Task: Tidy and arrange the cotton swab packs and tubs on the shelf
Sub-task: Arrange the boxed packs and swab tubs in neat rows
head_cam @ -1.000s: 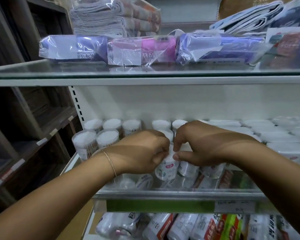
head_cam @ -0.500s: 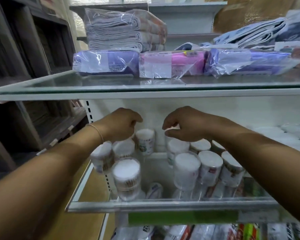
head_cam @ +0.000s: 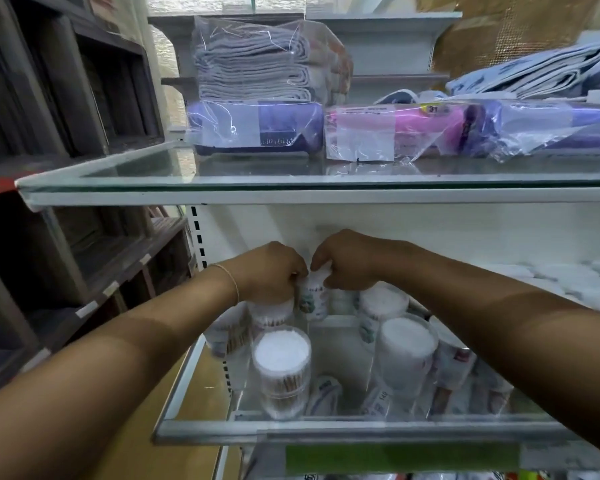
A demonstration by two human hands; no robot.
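Observation:
Several clear round cotton swab tubs stand on the lower glass shelf (head_cam: 326,429). My left hand (head_cam: 274,271) and my right hand (head_cam: 347,261) both grip one upright tub (head_cam: 314,296) at the back of the shelf, fingers curled around its top from either side. A tub with wooden-stick swabs (head_cam: 280,368) stands at the front left. Another tub (head_cam: 404,355) stands to the right of the gap, and one more (head_cam: 381,306) stands behind it. Flat white swab packs (head_cam: 575,289) lie along the right of the shelf.
An upper glass shelf (head_cam: 222,183) hangs above my hands, holding purple (head_cam: 257,128) and pink (head_cam: 395,131) bagged packs and folded cloths (head_cam: 257,60). Dark wooden shelving (head_cam: 66,168) stands on the left. More packs lie beneath the lower shelf.
My hands moved together from apart at the back of the shelf and now close around one tub between them. The view has shifted closer and slightly lower.

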